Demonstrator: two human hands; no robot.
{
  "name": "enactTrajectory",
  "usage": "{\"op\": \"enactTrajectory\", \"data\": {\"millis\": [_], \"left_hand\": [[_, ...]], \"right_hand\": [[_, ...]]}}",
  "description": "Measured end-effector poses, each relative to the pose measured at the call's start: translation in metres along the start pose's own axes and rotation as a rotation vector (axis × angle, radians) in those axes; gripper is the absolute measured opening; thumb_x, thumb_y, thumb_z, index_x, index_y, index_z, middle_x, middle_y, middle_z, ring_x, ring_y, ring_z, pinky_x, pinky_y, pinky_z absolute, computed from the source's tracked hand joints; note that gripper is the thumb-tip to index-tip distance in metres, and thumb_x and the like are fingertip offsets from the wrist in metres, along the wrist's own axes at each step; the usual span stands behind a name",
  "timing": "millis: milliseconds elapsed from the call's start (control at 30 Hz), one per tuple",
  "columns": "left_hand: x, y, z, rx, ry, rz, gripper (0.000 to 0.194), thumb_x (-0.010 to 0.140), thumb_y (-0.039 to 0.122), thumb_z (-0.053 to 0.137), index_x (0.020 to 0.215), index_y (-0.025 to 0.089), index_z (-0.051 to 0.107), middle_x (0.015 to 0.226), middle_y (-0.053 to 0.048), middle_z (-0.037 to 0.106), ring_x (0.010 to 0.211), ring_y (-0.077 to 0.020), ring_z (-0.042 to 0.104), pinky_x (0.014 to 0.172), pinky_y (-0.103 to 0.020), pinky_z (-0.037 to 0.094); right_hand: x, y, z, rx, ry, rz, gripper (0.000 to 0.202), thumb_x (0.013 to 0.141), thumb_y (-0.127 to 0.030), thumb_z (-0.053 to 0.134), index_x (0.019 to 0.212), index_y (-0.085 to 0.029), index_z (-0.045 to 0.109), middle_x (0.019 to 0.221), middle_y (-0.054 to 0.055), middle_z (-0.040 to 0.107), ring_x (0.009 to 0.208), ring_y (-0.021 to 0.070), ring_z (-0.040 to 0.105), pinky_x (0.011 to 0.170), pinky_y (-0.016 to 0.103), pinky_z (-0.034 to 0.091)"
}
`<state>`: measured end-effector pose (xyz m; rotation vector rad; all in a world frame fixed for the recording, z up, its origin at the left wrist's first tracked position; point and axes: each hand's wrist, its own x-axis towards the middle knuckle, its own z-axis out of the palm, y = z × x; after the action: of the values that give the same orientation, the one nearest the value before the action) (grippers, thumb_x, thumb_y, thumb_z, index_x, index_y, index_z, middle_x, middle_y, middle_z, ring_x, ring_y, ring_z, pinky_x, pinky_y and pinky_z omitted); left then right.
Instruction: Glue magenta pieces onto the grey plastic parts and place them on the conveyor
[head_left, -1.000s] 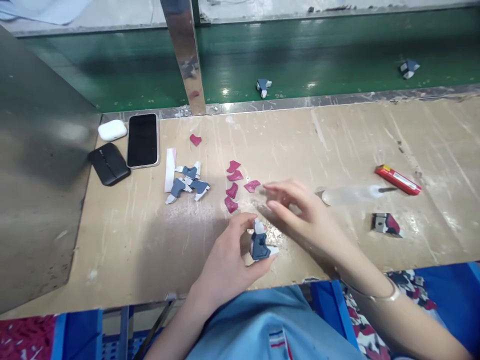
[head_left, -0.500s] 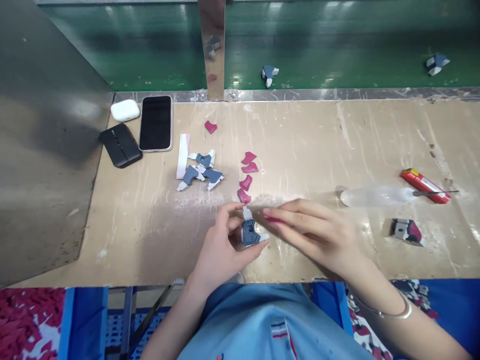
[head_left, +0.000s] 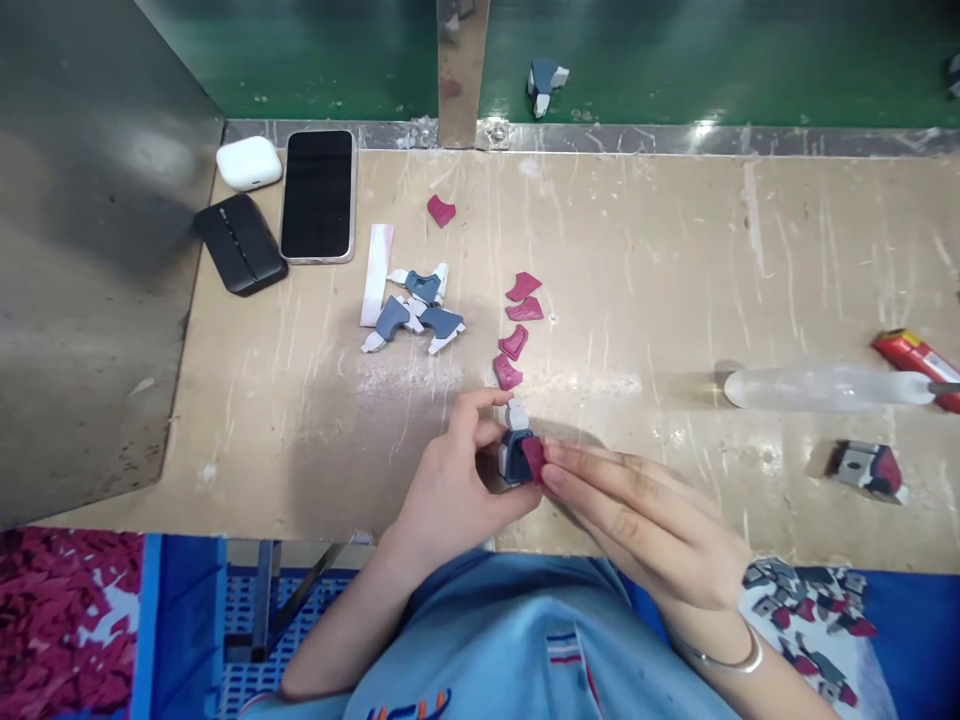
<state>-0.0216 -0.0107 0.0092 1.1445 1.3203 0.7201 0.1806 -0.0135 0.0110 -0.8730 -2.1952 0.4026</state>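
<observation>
My left hand [head_left: 461, 475] grips a blue-grey and white plastic part [head_left: 515, 455] between thumb and fingers near the table's front edge. Pinched in the fingertips of my right hand [head_left: 637, 500] is a dark red piece [head_left: 533, 459], which overlaps the right side of the blue-grey part. Just above, several loose red pieces [head_left: 514, 342] lie in a column. Further left, a group of blue-grey and white parts [head_left: 424, 312] rests beside a white strip [head_left: 377, 275]. Another red piece [head_left: 441, 211] lies higher up.
A phone [head_left: 318, 197], white case [head_left: 249, 163] and black device [head_left: 241, 244] sit back left. At right are a translucent bottle [head_left: 825, 388], red tube [head_left: 919, 357] and assembled part [head_left: 868, 469]. A metal panel [head_left: 97, 250] borders the left; bins stand below.
My right hand has brought the red piece left onto the part in my left hand. The camera view has shifted, so table items appear higher and those at right lie further right.
</observation>
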Motion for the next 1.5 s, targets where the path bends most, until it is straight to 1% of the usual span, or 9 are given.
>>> {"op": "enactTrajectory", "data": {"millis": [200,400,567,667,800,1000,1133,1267,1500], "left_hand": [[0.000,0.001,0.001,0.019,0.006,0.015,0.059,0.078,0.022,0.074,0.131,0.025,0.049,0.071,0.011,0.058,0.065,-0.0133,0.056,0.067,-0.026,0.045],[-0.002,0.001,-0.002,-0.098,0.015,0.038,0.058,0.079,0.014,0.076,0.130,0.026,0.051,0.076,0.010,0.062,0.071,-0.0124,0.063,0.073,-0.025,0.050],[-0.017,0.013,-0.009,-0.360,-0.151,0.159,0.044,0.084,0.009,0.076,0.121,0.027,0.059,0.101,0.002,0.069,0.090,-0.0123,0.072,0.083,-0.023,0.059],[-0.024,0.011,-0.012,-0.237,-0.106,0.148,0.030,0.087,0.005,0.070,0.110,0.024,0.065,0.100,-0.001,0.070,0.090,-0.0124,0.073,0.083,-0.022,0.061],[-0.027,0.000,-0.025,-0.018,0.151,0.170,0.021,0.093,0.008,0.068,0.107,0.024,0.066,0.082,0.004,0.066,0.074,-0.0103,0.068,0.072,-0.018,0.058],[-0.022,0.011,-0.047,0.324,0.209,0.358,0.023,0.097,0.009,0.064,0.111,0.026,0.065,0.086,0.004,0.070,0.078,-0.0115,0.070,0.077,-0.021,0.059],[0.010,0.037,-0.050,0.735,0.014,0.511,0.035,0.102,0.019,0.060,0.137,0.022,0.061,0.125,-0.008,0.075,0.120,-0.0250,0.071,0.106,-0.041,0.059],[0.070,0.064,-0.039,1.015,-0.182,0.580,0.058,0.096,0.010,0.059,0.154,0.011,0.051,0.161,-0.019,0.058,0.151,-0.0332,0.050,0.126,-0.053,0.043],[0.126,0.080,-0.023,1.197,-0.326,0.537,0.063,0.084,-0.001,0.053,0.145,0.014,0.062,0.121,-0.013,0.079,0.125,-0.0314,0.067,0.109,-0.047,0.051]], "right_hand": [[0.001,0.005,0.007,0.029,-0.001,-0.041,0.057,0.101,-0.002,0.065,0.155,-0.019,0.059,0.125,0.007,0.084,0.124,0.0241,0.079,0.098,0.034,0.072],[0.009,0.010,0.015,0.112,0.057,0.059,0.031,0.098,-0.005,0.066,0.123,-0.021,0.076,0.106,0.006,0.087,0.108,0.0260,0.083,0.089,0.040,0.072],[0.009,-0.001,0.019,0.142,0.073,0.075,0.029,0.092,-0.003,0.059,0.108,-0.023,0.073,0.100,0.005,0.085,0.105,0.0250,0.082,0.087,0.039,0.070],[0.005,-0.005,0.017,0.143,0.112,0.122,0.027,0.089,-0.004,0.056,0.101,-0.024,0.070,0.088,0.005,0.081,0.093,0.0251,0.082,0.078,0.040,0.068],[0.000,0.005,0.004,0.041,0.155,0.266,0.020,0.092,-0.006,0.059,0.093,-0.025,0.066,0.076,0.001,0.072,0.066,0.0188,0.070,0.063,0.034,0.058],[0.016,0.032,-0.011,-0.211,0.003,0.541,0.029,0.104,-0.033,0.060,0.129,-0.022,0.067,0.120,0.014,0.075,0.107,0.0298,0.075,0.091,0.046,0.062],[0.029,0.050,-0.004,-0.271,-0.143,0.615,0.037,0.101,-0.038,0.067,0.132,-0.018,0.069,0.127,0.018,0.072,0.112,0.0350,0.073,0.096,0.051,0.061],[0.031,0.061,0.004,-0.283,-0.148,0.551,0.021,0.097,-0.028,0.070,0.115,-0.019,0.074,0.116,0.016,0.074,0.107,0.0347,0.073,0.091,0.050,0.061],[0.007,0.058,-0.008,0.015,-0.035,0.601,0.018,0.094,-0.021,0.067,0.110,-0.022,0.075,0.090,0.005,0.077,0.072,0.0197,0.071,0.067,0.034,0.059]]}}
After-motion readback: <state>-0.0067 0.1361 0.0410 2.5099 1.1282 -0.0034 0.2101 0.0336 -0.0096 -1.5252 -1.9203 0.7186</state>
